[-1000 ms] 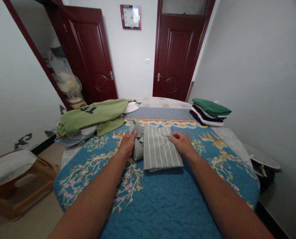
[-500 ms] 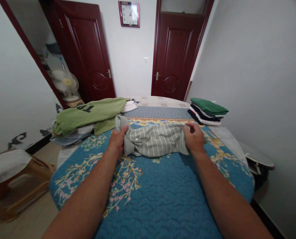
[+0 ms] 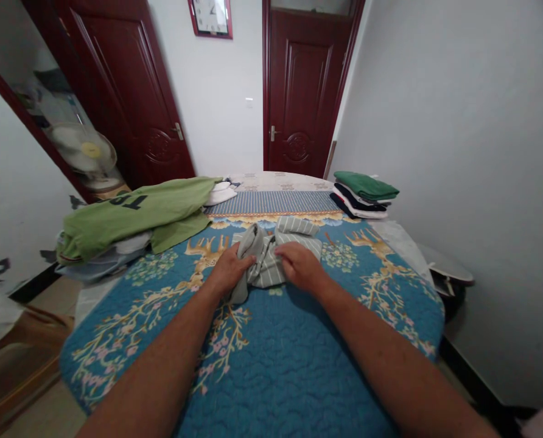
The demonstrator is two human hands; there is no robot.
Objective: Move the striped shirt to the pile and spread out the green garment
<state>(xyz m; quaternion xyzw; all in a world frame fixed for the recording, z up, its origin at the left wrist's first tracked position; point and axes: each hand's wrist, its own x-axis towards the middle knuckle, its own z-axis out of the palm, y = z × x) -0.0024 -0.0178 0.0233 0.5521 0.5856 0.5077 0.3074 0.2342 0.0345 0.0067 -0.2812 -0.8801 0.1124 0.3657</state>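
A bunched grey-and-white striped cloth garment (image 3: pixel 271 266) is laid on a blue quilted floral bedspread (image 3: pixel 271 371), its long axis slanting from near-left to far-right. Its grey near end is grasped by the clenched fingers of the left hand (image 3: pixel 229 272). The right hand (image 3: pixel 300 266) is laid over the striped middle, slightly farther from the near end; whether cloth is pinched there cannot be told. Beyond the garment, dark letters, partly legible as "TP", are printed on a crumpled green T-shirt (image 3: pixel 134 213).

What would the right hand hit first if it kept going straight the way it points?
The striped cloth comes first: the right hand rests on it. Past it, probably the left hand, though depth is unclear.
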